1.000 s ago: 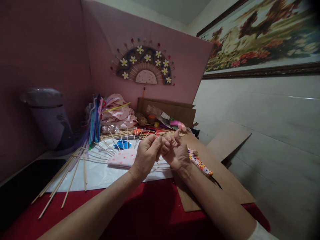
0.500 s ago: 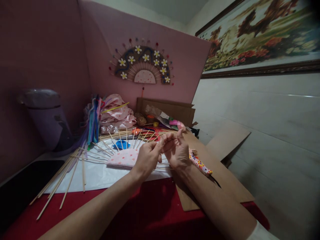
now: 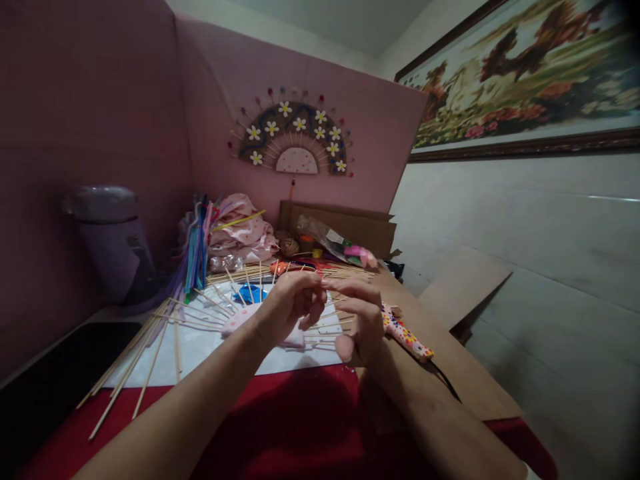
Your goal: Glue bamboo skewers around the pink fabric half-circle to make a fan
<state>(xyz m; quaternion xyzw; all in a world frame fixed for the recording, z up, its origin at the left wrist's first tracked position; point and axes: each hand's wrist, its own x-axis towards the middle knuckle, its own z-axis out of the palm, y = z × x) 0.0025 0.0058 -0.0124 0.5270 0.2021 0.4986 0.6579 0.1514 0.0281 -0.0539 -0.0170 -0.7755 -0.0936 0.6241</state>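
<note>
Above the table, my left hand [image 3: 293,297] is closed in a pinch, its fingertips meeting the index fingertip of my right hand [image 3: 364,317]. Whatever the pinch may hold is too small to make out. My right hand has its fingers loosely bent, the thumb apart, and no object shows in it. Behind and below my left hand lies a half-round pad in pink dotted cloth [image 3: 235,323], partly hidden, with thin wooden sticks [image 3: 200,312] fanning out from it. A flower-patterned glue gun [image 3: 407,337] with a dark cord rests just right of my right hand.
White paper [image 3: 160,363] covers part of the red cloth [image 3: 280,427]. Loose sticks [image 3: 125,360] overhang at left, near a purple flask [image 3: 113,247]. Pipe cleaners [image 3: 197,247], folded dotted cloth [image 3: 245,227] and cardboard [image 3: 450,373] surround. A decorated fan [image 3: 300,137] hangs behind.
My right hand has turned from palm up to fingers bent over, thumb toward me. My left fingertips have shifted to its index fingertip. The view has moved slightly.
</note>
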